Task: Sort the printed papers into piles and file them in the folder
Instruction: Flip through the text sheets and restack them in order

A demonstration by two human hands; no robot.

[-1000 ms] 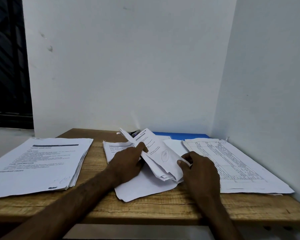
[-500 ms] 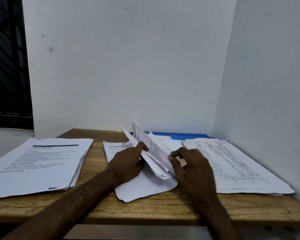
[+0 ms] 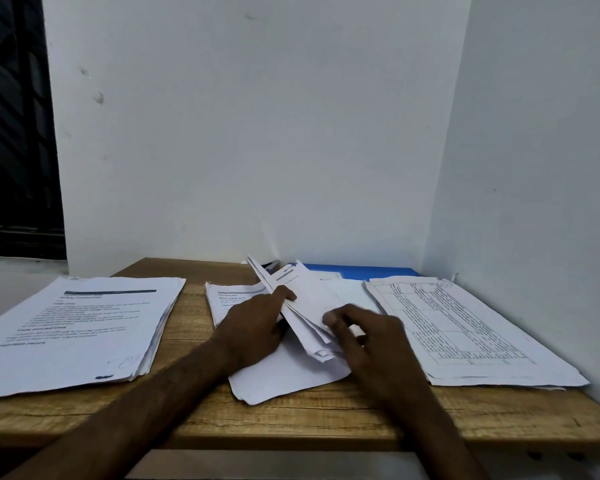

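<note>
A loose middle stack of printed papers (image 3: 305, 299) lies askew on the wooden table (image 3: 312, 420), several sheets lifted and tilted to the right. My left hand (image 3: 257, 327) presses on the stack's left side, thumb tucked under the raised sheets. My right hand (image 3: 371, 334) pinches the lower edge of those raised sheets with thumb and fingers. A sorted pile of text pages (image 3: 80, 327) rests at the left. Another pile topped by a table-printed sheet (image 3: 465, 327) rests at the right. The blue folder (image 3: 364, 271) lies flat behind the middle stack, mostly covered.
White walls close the back and the right side, right next to the right pile. A dark small object (image 3: 271, 265) pokes out behind the middle stack. The table's front edge runs just below my forearms. A dark window is at far left.
The raised sheets swung upright, then dropped lower and to the right. My right hand shifted left along their lower edge and now pinches them. My left hand stayed in place.
</note>
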